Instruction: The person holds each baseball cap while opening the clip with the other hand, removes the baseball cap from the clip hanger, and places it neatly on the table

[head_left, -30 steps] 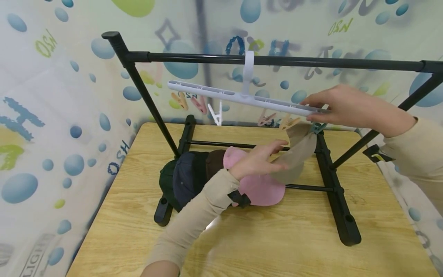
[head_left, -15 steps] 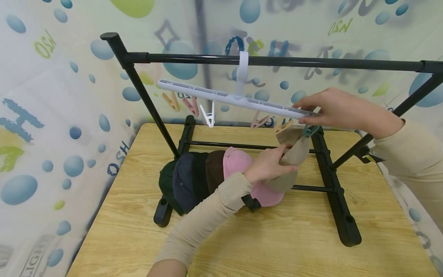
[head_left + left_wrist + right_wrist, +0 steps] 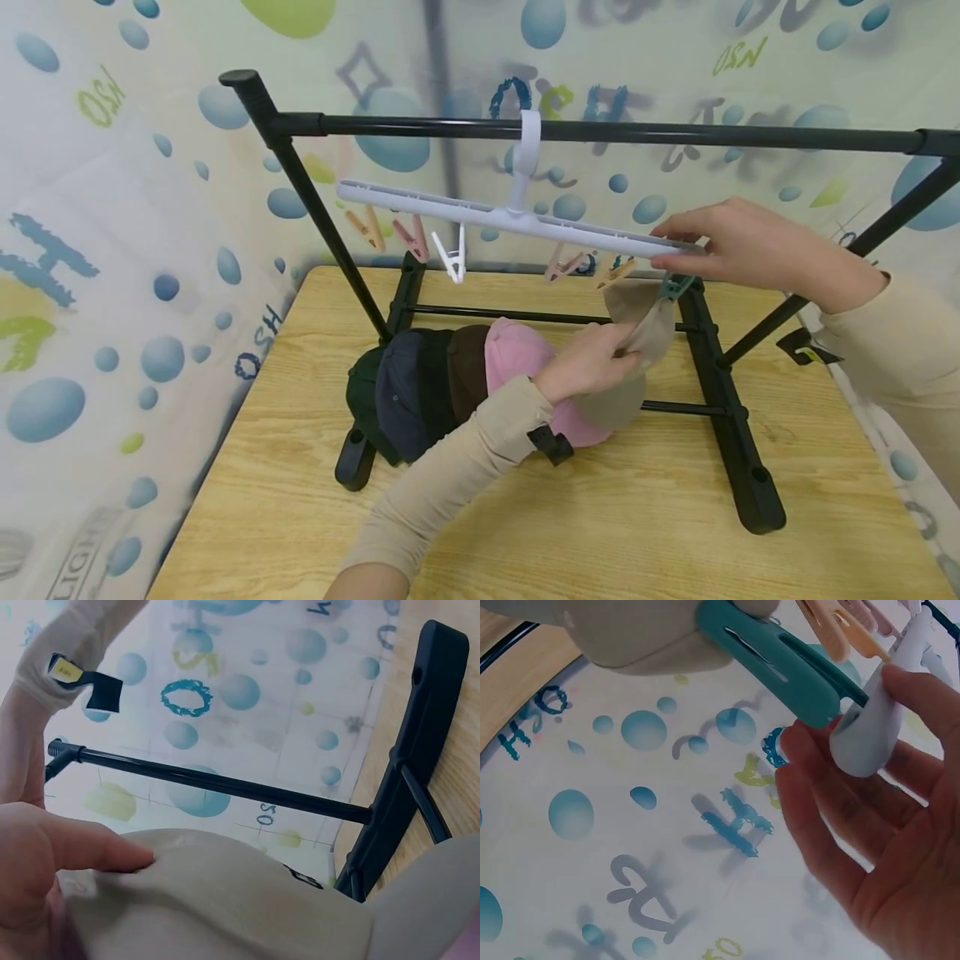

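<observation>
A beige cap (image 3: 648,321) hangs by its edge from a teal clothespin (image 3: 772,664) at the right end of a pale lilac clip hanger (image 3: 450,207). My right hand (image 3: 757,250) grips that end between thumb and fingers; the right wrist view shows the thumb on the bar. With my left hand (image 3: 592,358) I pinch the beige cap's cloth, thumb on top in the left wrist view, the other fingers mostly hidden. Several more clothespins, among them a white one (image 3: 452,254), dangle from the bar holding nothing. Below lies a row of caps, including a pink cap (image 3: 517,346).
The hanger hooks over a black rack's top rail (image 3: 712,133). Rack feet (image 3: 750,492) stand on the wooden table (image 3: 600,533). A navy cap (image 3: 401,392), a brown cap (image 3: 468,367) and dark green ones lie left of the pink cap. A patterned curtain (image 3: 150,250) surrounds the table.
My left hand has moved right and closed on the beige cap's cloth. The hanger has shifted slightly left along the rail, my right hand staying on its end.
</observation>
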